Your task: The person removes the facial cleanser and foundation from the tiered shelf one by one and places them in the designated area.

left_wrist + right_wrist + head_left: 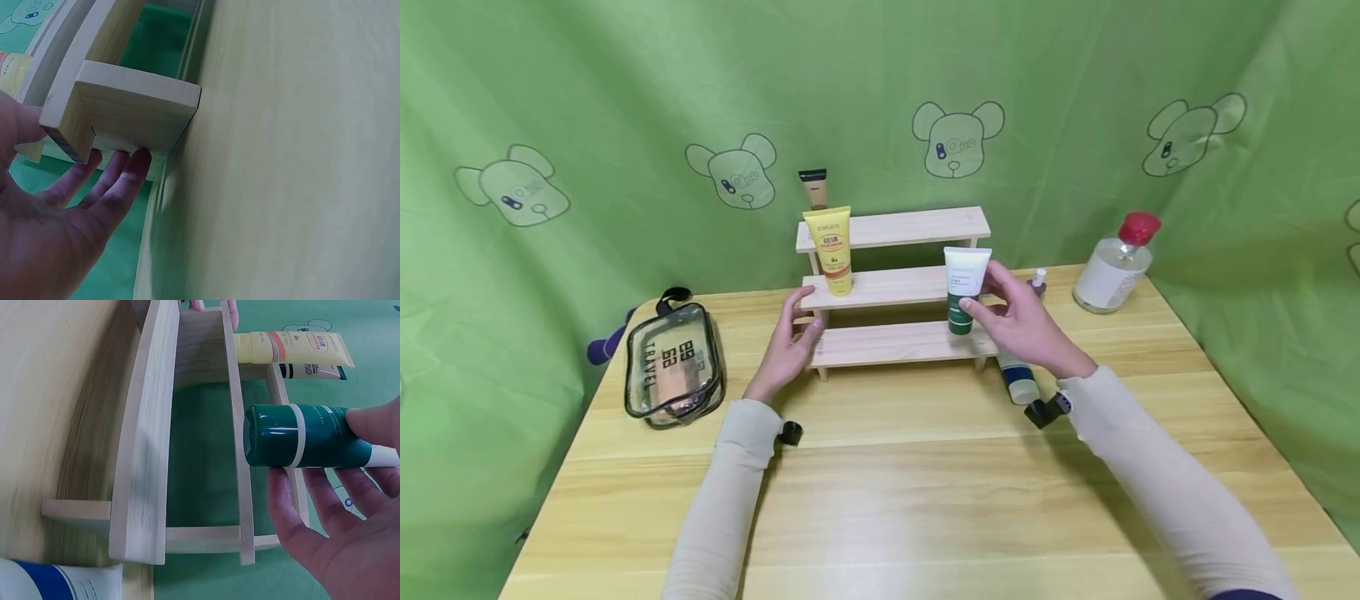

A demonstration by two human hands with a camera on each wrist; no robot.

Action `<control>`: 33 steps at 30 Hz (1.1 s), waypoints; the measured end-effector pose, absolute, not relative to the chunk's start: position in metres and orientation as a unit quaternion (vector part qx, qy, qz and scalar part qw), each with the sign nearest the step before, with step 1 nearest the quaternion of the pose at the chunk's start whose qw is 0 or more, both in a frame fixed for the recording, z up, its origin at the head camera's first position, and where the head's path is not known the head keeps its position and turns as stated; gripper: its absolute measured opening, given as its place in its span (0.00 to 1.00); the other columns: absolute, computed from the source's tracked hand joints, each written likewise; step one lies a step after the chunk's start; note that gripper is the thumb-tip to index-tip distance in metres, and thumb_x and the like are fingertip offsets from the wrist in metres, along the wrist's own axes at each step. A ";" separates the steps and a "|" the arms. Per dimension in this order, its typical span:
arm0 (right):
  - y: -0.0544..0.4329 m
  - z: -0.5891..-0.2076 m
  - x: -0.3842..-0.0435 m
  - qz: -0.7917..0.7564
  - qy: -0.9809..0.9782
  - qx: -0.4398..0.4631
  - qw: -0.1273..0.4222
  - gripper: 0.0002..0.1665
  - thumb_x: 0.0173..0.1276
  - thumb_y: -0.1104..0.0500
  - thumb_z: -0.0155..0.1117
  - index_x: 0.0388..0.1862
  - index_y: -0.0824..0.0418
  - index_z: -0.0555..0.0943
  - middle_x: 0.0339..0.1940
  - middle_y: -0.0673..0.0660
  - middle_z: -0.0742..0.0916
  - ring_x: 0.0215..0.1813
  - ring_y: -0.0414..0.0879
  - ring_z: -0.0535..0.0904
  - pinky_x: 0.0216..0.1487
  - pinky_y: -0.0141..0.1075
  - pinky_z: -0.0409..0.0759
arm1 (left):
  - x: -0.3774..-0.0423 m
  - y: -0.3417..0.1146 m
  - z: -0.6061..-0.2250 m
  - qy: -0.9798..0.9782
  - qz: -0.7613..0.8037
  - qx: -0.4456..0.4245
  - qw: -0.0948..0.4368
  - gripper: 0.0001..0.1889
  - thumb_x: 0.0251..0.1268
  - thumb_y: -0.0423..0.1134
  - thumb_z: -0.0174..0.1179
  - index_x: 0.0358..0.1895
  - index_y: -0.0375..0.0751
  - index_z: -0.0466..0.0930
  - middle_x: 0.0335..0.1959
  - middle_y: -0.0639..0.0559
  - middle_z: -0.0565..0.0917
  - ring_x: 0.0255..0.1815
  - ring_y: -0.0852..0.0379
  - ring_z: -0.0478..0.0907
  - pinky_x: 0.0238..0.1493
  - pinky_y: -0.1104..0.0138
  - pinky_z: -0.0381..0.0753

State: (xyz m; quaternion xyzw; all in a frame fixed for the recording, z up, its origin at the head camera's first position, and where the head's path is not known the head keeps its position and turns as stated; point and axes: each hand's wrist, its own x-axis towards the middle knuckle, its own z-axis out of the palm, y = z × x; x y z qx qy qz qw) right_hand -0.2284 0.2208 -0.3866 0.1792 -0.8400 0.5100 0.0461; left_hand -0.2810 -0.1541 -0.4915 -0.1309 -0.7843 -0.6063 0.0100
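A three-tier wooden rack stands at the back of the table. My right hand grips a white-and-green tube, cap down, over the rack's right end. In the right wrist view, thumb and fingers hold the green tube from opposite sides. My left hand is at the rack's left end, with extended fingers by a wooden end support. A yellow tube stands cap down on the middle tier's left end. Behind it, on the top tier, is a beige tube with a black end.
A clear travel pouch lies at the left. At the back right stands a clear bottle with a red cap. A white-and-blue tube lies beside the rack's right end, partly under my right forearm. Green printed fabric surrounds the table.
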 end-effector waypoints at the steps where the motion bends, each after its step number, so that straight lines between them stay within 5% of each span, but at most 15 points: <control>1: 0.221 -0.386 -0.228 0.510 -0.840 0.180 0.046 0.32 0.82 0.66 0.64 0.80 0.64 0.69 0.68 0.68 0.84 0.68 0.60 0.82 0.61 0.24 0.83 | -0.281 -0.155 -0.491 -0.784 -0.607 -0.130 0.008 0.33 0.85 0.34 0.55 0.84 0.66 0.61 0.71 0.32 0.73 0.70 0.32 0.75 0.72 0.39 0.78; 17: 0.246 -0.392 -0.221 0.489 -0.860 0.137 0.053 0.28 0.84 0.61 0.63 0.78 0.62 0.71 0.69 0.65 0.84 0.69 0.57 0.80 0.60 0.20 0.81 | -0.279 -0.154 -0.489 -0.784 -0.606 -0.135 0.011 0.33 0.85 0.33 0.55 0.84 0.64 0.60 0.71 0.30 0.73 0.70 0.33 0.75 0.72 0.41 0.78; 26: 0.259 -0.395 -0.218 0.480 -0.868 0.112 0.053 0.31 0.84 0.60 0.63 0.81 0.62 0.69 0.73 0.69 0.82 0.73 0.63 0.78 0.75 0.63 0.79 | -0.279 -0.154 -0.488 -0.782 -0.609 -0.134 0.008 0.32 0.85 0.33 0.55 0.84 0.64 0.61 0.71 0.30 0.73 0.70 0.33 0.75 0.71 0.40 0.78; 33: 0.271 -0.402 -0.217 0.466 -0.878 0.097 0.052 0.30 0.84 0.60 0.63 0.79 0.64 0.71 0.70 0.70 0.83 0.68 0.60 0.80 0.76 0.64 0.76 | -0.279 -0.154 -0.490 -0.785 -0.605 -0.132 0.008 0.33 0.85 0.34 0.55 0.84 0.65 0.60 0.71 0.32 0.73 0.69 0.35 0.76 0.70 0.43 0.79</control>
